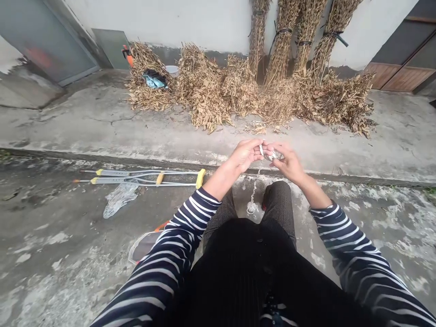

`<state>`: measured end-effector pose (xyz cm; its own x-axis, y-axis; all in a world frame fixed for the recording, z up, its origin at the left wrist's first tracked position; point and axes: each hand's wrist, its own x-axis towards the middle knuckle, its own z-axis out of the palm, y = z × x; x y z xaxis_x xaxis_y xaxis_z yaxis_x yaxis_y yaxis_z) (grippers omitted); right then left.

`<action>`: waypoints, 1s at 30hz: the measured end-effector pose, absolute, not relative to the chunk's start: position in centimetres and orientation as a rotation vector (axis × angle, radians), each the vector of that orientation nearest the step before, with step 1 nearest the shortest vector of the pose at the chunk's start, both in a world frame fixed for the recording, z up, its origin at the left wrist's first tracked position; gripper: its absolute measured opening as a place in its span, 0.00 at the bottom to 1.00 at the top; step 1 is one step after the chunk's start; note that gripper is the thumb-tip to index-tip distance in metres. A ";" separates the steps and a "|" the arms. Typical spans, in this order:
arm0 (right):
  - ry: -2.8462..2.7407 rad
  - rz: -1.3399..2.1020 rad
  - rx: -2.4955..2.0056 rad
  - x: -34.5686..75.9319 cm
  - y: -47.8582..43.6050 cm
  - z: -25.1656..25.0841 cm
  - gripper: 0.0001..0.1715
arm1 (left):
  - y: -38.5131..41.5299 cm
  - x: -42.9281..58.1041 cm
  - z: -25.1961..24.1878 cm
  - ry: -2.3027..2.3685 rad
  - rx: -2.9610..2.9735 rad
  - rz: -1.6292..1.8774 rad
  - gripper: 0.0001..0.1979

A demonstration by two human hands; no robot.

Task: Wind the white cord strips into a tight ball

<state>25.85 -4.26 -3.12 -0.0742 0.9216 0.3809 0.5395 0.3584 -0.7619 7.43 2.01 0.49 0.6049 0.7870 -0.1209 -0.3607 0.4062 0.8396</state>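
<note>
My left hand [243, 154] and my right hand [286, 163] are raised in front of my knees, with their fingertips close together. Between them they pinch a small, shiny white bundle that looks like plastic twine [272, 155]. A thin white strand [254, 190] drops from the hands to the concrete and gathers in a small coil [252, 208] between my feet. Striped sleeves cover both forearms up to the wrists. The fingers hide most of the bundle.
A pair of metal crutches [143, 178] with yellow grips lies on the ground to my left, beside a clear plastic bag [121, 199]. A low concrete step [102, 156] runs ahead, and tied bundles of dried plants [204, 88] lean against the wall beyond it.
</note>
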 end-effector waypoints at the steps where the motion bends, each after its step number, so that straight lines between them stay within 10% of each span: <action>1: -1.669 0.611 -1.306 25.6 -4.4 -3.4 0.29 | 1.9 7.7 0.3 0.574 0.853 0.778 0.07; 8: -1.574 0.688 -1.417 24.4 -5.7 -3.8 0.39 | 1.6 8.2 -0.3 0.634 0.825 0.732 0.08; 21: -1.600 0.674 -1.573 27.5 -5.9 -2.6 0.24 | 6.9 4.9 1.5 0.609 1.544 0.299 0.12; 30: -2.012 0.066 -1.659 29.8 -4.9 1.0 0.22 | 6.2 4.1 -0.4 0.561 1.491 -0.032 0.13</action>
